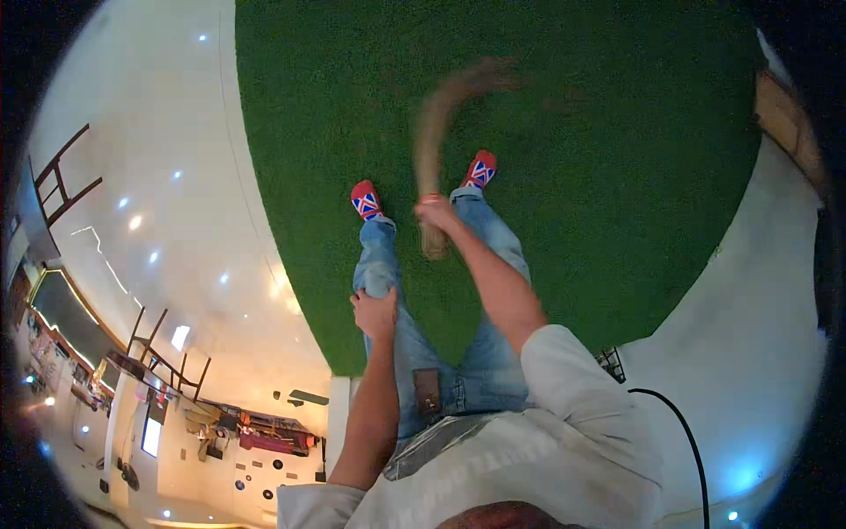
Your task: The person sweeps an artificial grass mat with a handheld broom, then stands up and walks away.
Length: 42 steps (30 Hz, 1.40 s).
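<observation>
My right hand [434, 210] is closed round a long, brown, broom-like bundle [432, 141] near its lower end. This bundle reaches forward over the green carpet and bends to the right. Motion blurs its far part, so its exact kind is unclear. A reddish band shows at the grip, and a short end sticks out below the hand. On my left knee rests my left hand [376, 313], its fingers laid over the jeans [397, 353] and nothing seen in it.
Green grass-like carpet [617, 220] spreads under my socked feet [367, 201]. Pale floor [194, 176] with wooden chairs [62, 185] lies to the left. A black cable [687, 423] curves at the lower right, and a brown wooden object [786, 115] stands at the right edge.
</observation>
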{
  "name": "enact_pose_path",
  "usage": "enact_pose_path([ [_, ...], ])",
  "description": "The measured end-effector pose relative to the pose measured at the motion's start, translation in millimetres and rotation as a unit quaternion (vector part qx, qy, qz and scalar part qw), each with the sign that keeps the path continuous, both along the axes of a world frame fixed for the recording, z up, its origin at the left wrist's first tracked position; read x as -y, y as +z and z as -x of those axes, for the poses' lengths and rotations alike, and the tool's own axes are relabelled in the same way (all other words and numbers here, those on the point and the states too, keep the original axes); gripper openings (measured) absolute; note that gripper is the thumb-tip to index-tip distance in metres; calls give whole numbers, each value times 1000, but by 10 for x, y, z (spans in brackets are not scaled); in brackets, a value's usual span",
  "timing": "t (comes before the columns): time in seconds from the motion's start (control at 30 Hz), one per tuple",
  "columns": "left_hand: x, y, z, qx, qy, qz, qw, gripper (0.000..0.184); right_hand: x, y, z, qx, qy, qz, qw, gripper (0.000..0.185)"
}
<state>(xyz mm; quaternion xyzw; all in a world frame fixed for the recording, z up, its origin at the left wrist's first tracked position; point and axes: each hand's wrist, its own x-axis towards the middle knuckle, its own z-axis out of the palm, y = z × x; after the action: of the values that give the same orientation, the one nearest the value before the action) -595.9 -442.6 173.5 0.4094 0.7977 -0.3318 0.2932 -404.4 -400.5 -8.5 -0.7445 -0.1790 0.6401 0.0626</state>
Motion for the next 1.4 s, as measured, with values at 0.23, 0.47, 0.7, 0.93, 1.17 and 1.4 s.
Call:
enact_pose_path([
  [0.23, 50, -54, 42, -14, -2, -3, 1000, 80, -965, 208, 1062, 2, 236, -27, 971, 31],
  [0.47, 41, -83, 18, -17, -2, 1, 1000, 84, -922, 831, 89, -99, 502, -174, 841, 27],
  [0.7, 88, -84, 47, -8, 19, 15, 1000, 88, 504, 1182, -721, 5, -21, -65, 998, 31],
  [0.93, 97, -95, 125, 1, 8, -19, 1000, 80, 644, 342, -1047, 190, -434, 39, 880, 11],
  [1.17, -127, 31, 160, 26, 36, -17, 999, 80, 3, -1130, 9, -127, -377, -31, 917, 16],
  [1.4, -103, -53, 438, 32, 30, -43, 998, 76, -1778, -71, 2278, -206, 297, -156, 919, 28],
])
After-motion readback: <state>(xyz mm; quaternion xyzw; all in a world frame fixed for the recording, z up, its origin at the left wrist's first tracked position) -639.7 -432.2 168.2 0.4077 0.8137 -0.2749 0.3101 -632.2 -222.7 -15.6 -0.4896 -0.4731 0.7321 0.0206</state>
